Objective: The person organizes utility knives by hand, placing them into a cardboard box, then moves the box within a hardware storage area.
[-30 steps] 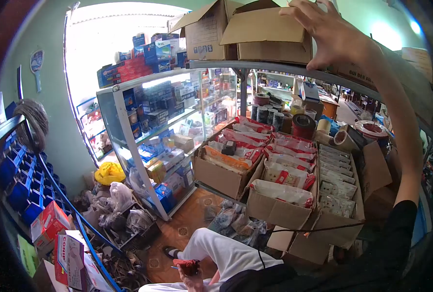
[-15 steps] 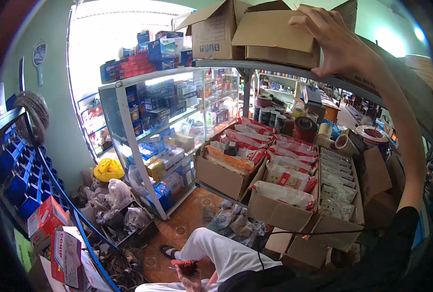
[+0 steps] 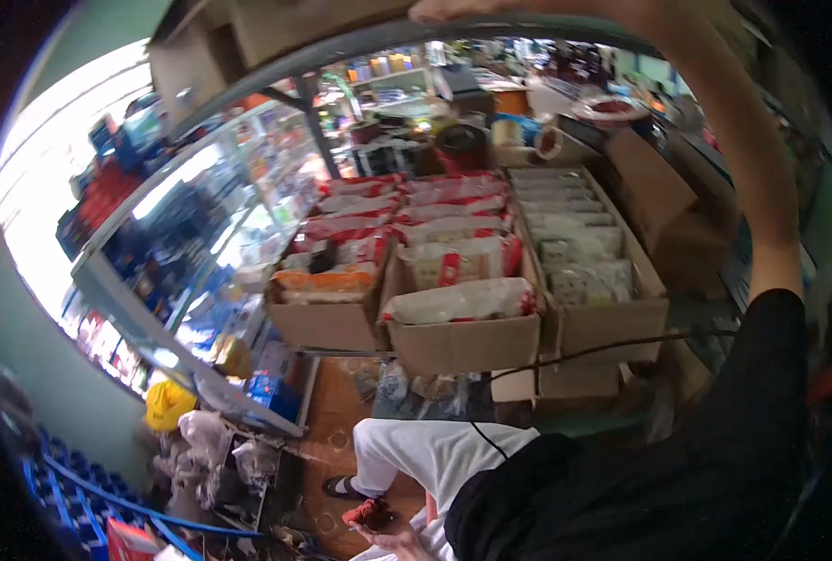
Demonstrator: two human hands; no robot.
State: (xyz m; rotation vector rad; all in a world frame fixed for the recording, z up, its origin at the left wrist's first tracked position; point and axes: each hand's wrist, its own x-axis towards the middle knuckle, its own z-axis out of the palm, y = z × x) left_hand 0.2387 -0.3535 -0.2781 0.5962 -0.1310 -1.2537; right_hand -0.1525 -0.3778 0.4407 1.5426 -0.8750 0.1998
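Head view: at the lower centre the left hand (image 3: pixel 395 540) is seen curled about a small red object (image 3: pixel 370 512), which is pinched at the fingertips just beside the white trouser leg (image 3: pixel 416 458). At the top edge the right hand (image 3: pixel 453 9) is stretched out, fingers pointing leftwards, at the front of the high shelf (image 3: pixel 360 42) and near a brown carton (image 3: pixel 276 23). Most of that hand is cut off by the frame, so it cannot be told whether anything is gripped or even touched. The reach is judged to be made at full arm. The carton would best be steadied with the whole palm and drawn slowly, since its weight cannot be gauged from below and the other hand is occupied.

Lower down, three open cardboard boxes are set touching one another.
- The left box (image 3: pixel 327 327) is filled with red-and-white and orange packets, with a small dark item lying on top.
- The middle box (image 3: pixel 463 346) is packed with white packets with red ends.
- The right box (image 3: pixel 612 327) is lined with flat pale packets in rows.

Behind them, rolls of tape (image 3: pixel 552 142) are stood.
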